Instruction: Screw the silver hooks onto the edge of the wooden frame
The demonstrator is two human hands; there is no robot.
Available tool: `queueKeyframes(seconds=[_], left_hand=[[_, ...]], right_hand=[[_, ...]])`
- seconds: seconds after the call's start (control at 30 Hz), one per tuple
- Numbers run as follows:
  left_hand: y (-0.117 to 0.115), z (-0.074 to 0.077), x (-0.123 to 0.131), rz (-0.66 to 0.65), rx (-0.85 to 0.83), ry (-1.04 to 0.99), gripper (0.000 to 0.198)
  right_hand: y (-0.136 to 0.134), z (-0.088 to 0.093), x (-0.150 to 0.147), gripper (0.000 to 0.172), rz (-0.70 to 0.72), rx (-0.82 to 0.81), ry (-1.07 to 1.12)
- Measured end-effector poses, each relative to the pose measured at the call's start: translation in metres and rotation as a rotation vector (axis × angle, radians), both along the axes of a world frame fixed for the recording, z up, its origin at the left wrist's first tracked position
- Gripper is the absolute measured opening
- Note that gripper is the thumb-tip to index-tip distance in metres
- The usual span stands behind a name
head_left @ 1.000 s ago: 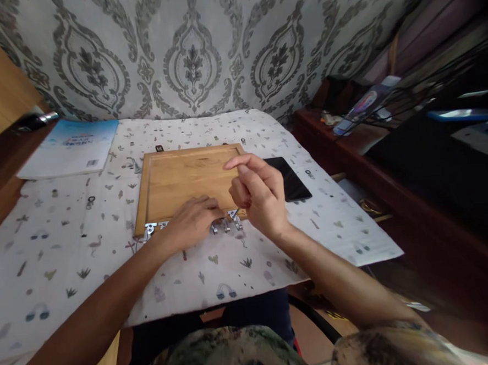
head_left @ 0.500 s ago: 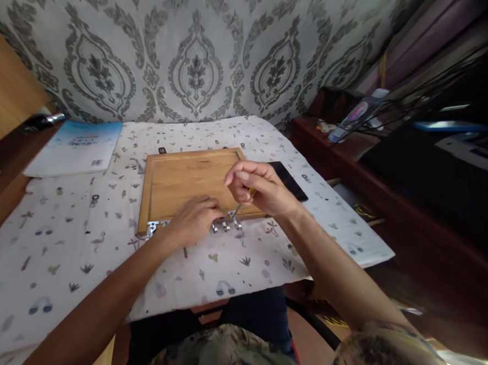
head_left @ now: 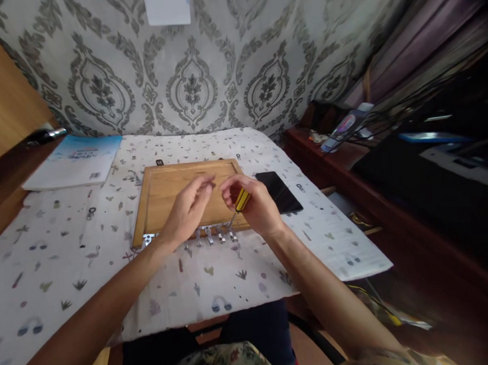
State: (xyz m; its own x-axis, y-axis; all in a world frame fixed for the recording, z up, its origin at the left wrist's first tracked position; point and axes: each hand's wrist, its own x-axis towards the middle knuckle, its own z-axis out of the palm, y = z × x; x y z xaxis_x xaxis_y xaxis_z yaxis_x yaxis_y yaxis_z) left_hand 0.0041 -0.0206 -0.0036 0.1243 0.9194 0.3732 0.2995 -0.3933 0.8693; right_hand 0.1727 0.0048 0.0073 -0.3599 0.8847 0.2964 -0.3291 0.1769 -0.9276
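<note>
My right hand (head_left: pixel 251 201) is closed around a screwdriver (head_left: pixel 242 199) with a yellow and black handle. Its thin shaft slants down to the near edge of a framed wooden board (head_left: pixel 170 190), at the rightmost of a row of small silver metal fittings (head_left: pixel 210 235). These fittings run along that edge, several of them jutting out toward me. Above the board, my left hand (head_left: pixel 190 208) is raised with its fingers stretched out toward the right hand. No object shows in it. Its wrist and forearm cover part of the row.
A black tablet-like slab (head_left: pixel 283 191) lies right of the board. At the far left is a blue and white book (head_left: pixel 73 160). The patterned cloth (head_left: pixel 121 278) covers the table. A bottle (head_left: pixel 346 126) and cables are on the dark furniture at right.
My left hand has lifted off the metal fittings and moved up over the board. The right hand has turned, so the yellow handle now shows. The head view has tilted slightly up.
</note>
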Motion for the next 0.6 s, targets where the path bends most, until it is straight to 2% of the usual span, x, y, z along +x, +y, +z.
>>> queueKeyframes(seconds=[0.07,0.17,0.23,0.33,0.47,0.6], left_hand=[[0.003,0.014,0.017,-0.015,0.043,-0.153,0.033],[0.0,0.027,0.048,0.021,0.168,-0.256,0.025],[-0.005,0.029,0.067,0.047,0.191,-0.295,0.019],[-0.009,0.028,0.084,-0.02,0.135,-0.349,0.012],[-0.001,0.027,0.092,-0.016,0.082,-0.397,0.021],[0.012,0.024,0.096,0.077,0.047,-0.482,0.024]], right_hand=[[-0.001,0.0,0.0,0.024,-0.079,0.038,0.015],[-0.002,0.001,-0.003,0.027,-0.26,0.084,0.022],[-0.004,0.001,-0.007,0.032,-0.387,0.078,0.022],[-0.007,0.003,-0.012,0.04,-0.51,0.024,0.059],[-0.006,0.006,-0.015,0.043,-0.526,-0.033,0.138],[-0.002,0.002,-0.015,0.051,-0.391,0.035,0.053]])
